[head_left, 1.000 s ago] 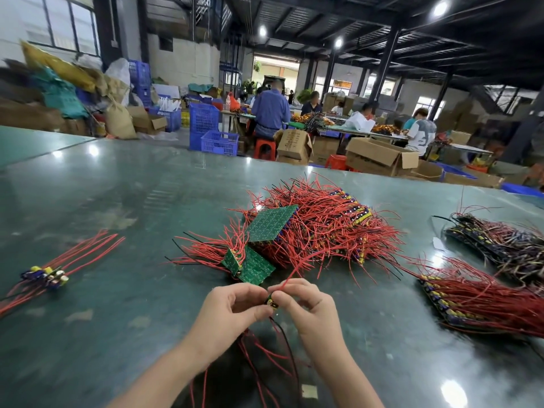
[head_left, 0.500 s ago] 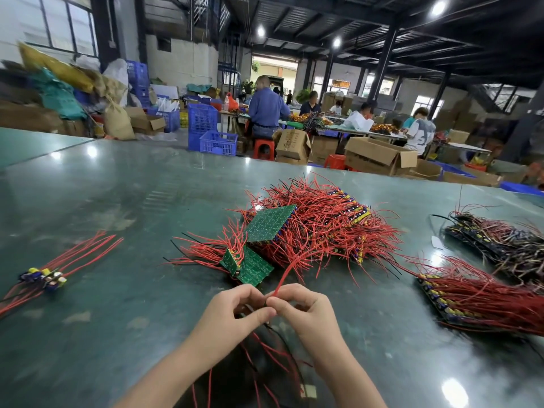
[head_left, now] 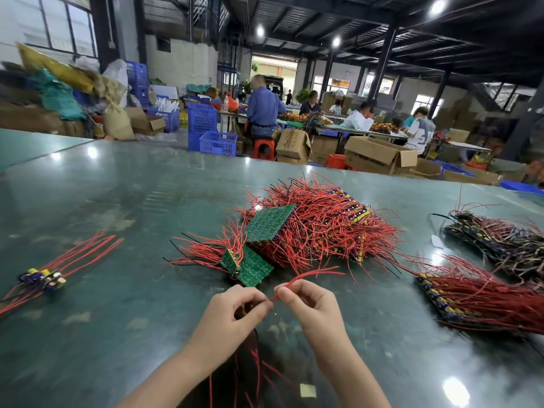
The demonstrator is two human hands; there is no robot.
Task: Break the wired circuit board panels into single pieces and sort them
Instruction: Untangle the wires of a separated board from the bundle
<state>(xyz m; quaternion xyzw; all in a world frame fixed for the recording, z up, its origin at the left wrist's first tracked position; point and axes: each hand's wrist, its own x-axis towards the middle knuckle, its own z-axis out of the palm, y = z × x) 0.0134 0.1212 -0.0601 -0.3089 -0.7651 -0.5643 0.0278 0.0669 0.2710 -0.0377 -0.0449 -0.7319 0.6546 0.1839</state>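
My left hand and my right hand are close together over the green table, both with curled fingers. Each pinches a small wired circuit board piece; the boards themselves are hidden inside my fingers. A red wire arcs up and right from my right hand, and more red wires hang below my left hand. Just beyond lies a big pile of red-wired panels with green boards showing. A small group of single pieces lies at the far left.
Two more stacks of wired panels lie at the right: one with red wires and a darker stack behind it. Beyond the table's far edge are blue crates, cardboard boxes and people at other tables.
My hands have drawn a little apart. The red wire now swings out to the right from my right hand.
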